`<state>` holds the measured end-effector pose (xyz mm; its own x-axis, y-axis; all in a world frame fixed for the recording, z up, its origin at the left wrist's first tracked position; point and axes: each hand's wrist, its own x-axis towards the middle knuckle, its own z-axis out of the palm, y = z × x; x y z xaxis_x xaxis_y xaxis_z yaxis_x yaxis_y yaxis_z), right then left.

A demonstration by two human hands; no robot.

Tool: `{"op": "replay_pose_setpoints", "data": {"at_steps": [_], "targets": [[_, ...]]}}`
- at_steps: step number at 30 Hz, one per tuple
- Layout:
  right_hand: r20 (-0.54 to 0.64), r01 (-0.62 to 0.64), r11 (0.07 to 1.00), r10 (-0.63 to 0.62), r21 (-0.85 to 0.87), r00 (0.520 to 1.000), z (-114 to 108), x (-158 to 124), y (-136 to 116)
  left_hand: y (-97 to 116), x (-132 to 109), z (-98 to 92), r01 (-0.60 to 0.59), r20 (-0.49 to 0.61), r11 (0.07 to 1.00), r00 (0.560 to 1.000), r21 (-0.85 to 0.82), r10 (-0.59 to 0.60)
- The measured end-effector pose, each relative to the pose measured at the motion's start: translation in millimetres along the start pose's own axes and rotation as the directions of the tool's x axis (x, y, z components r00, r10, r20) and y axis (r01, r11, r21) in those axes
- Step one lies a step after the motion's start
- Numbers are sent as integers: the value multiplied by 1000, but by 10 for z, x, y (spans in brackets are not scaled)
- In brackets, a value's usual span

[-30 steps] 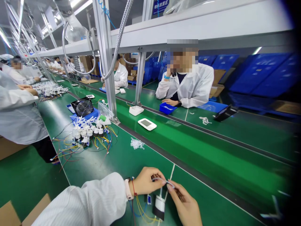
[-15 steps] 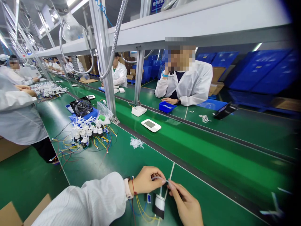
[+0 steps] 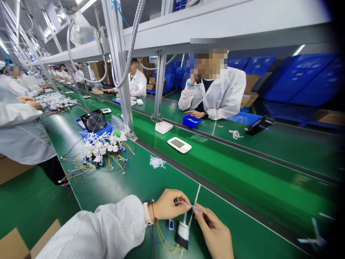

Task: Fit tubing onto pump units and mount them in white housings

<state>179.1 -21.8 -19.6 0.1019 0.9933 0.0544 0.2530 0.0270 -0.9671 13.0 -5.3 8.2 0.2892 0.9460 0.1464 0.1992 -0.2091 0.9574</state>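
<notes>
My left hand (image 3: 169,205) and my right hand (image 3: 214,233) meet low in the middle of the view. Both pinch the ends of a short clear tube (image 3: 188,205) held level between them. Just under the hands a small white and black pump part (image 3: 182,234) hangs with yellow and blue wires (image 3: 161,240) trailing from it. A small white tag (image 3: 170,224) hangs beside it. The green bench top (image 3: 140,183) lies beneath.
A heap of similar parts with coloured wires (image 3: 99,154) lies to the left, by a black fan (image 3: 95,122). Small white rings (image 3: 157,162) sit nearby. A white device (image 3: 179,144) rides the green conveyor (image 3: 229,169). People in white coats (image 3: 215,93) work around.
The white device on the conveyor has moved to the right. My hands have stayed on the clear tube, with the right fingers shifting slightly.
</notes>
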Motion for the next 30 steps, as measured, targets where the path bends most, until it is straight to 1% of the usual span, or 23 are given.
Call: {"op": "replay_pose_setpoints", "data": {"at_steps": [2,6,9,11,12,14,17,20,22,25,27,30], "targets": [[-15,-61,995,62,73,998,6,-1,-6,-2,2,-4,-8,-18,1000,1000,8,8],[20,-210,945,211,249,977,-5,1,16,-9,-7,-8,-26,-79,999,996,37,29],[52,-233,883,232,408,971,-13,13,23,-9,-13,-8,-33,-92,998,995,45,37],[83,-241,812,233,532,969,-19,24,19,-9,-13,-7,-33,-92,999,995,40,37],[103,-256,777,241,575,965,-24,29,16,-10,-12,-6,-33,-91,999,995,35,36],[157,-305,734,265,606,951,-38,35,9,-13,-13,-5,-35,-89,999,995,25,37],[244,-354,719,258,599,935,-55,25,-15,-20,-16,-5,-41,-91,999,995,31,44],[289,-345,758,213,554,933,-40,-1,-47,-24,-17,-5,-32,-92,999,995,35,35],[273,-317,789,197,526,942,-13,-15,-46,-26,-14,-5,-22,-85,999,996,26,24],[196,-274,837,203,474,959,21,-15,9,-28,-9,-6,-22,-75,1000,997,16,24],[157,-250,881,202,401,967,22,-4,62,-28,-8,-7,-29,-72,999,997,17,30],[131,-203,944,174,262,976,0,12,112,-28,-11,-6,-33,-66,999,997,18,34]]}}
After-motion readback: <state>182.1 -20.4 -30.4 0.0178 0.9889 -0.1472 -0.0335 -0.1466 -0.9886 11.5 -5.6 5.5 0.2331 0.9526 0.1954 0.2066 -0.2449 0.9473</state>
